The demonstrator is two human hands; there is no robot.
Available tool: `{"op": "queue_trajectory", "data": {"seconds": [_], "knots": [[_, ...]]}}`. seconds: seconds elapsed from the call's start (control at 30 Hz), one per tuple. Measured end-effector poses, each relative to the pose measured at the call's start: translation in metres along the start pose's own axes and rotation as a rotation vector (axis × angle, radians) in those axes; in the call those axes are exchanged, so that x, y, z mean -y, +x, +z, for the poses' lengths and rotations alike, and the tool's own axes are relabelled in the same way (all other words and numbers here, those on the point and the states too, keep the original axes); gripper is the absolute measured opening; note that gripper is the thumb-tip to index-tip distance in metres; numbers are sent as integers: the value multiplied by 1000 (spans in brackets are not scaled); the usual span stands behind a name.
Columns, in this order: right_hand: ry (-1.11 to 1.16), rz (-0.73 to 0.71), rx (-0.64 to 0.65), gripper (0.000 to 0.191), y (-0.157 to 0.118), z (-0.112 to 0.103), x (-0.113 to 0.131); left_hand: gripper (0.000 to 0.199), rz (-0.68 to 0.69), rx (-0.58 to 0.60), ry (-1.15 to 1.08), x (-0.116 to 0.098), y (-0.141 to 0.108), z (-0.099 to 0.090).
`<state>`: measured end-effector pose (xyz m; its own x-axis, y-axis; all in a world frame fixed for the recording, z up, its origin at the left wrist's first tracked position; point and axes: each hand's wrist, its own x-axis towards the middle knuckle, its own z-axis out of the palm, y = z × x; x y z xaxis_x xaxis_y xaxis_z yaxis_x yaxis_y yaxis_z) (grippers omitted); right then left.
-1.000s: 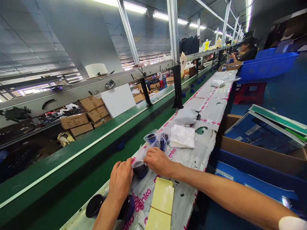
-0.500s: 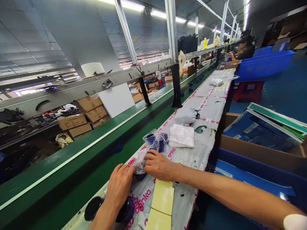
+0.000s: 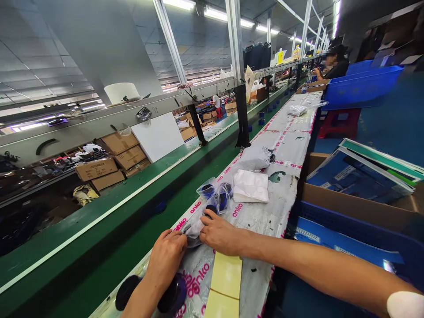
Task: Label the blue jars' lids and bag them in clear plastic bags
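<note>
Here, left hand (image 3: 165, 260), right hand (image 3: 220, 233); both pinching a plastic bag (image 3: 194, 229).

The long bench (image 3: 287, 148) is covered by a scuffed white plastic sheet printed in pink with "anko"; a folded white cloth (image 3: 251, 186) lies mid-frame on it; just beyond the cloth lies a crumpled grey poly bag (image 3: 253, 159); just beside it sit clear plastic bags (image 3: 208, 191) around dark blue tubs; nearer than it lie pale yellow sheets (image 3: 225, 282); well beyond it lies a small clear packet (image 3: 297, 110).
</note>
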<state>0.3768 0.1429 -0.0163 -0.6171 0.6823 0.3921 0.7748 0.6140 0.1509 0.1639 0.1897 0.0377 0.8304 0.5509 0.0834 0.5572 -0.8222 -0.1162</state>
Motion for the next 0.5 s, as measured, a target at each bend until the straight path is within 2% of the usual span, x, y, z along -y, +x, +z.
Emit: {"op": "queue_trajectory", "data": {"seconds": [0.2, 0.33, 0.43, 0.5], "knots": [[-32, 33, 35, 16, 6, -7, 6, 21, -71, -11, -55, -1, -2, -2], [-71, 70, 6, 10, 0, -11, 9, 9, -192, -60, -84, -5, -7, 0], [-80, 62, -3, 9, -3, -11, 9, 34, -278, -76, -138, -2, -8, 3], [-77, 54, -10, 10, -3, -9, 8, 42, -309, -51, -177, 2, -6, 5]]}}
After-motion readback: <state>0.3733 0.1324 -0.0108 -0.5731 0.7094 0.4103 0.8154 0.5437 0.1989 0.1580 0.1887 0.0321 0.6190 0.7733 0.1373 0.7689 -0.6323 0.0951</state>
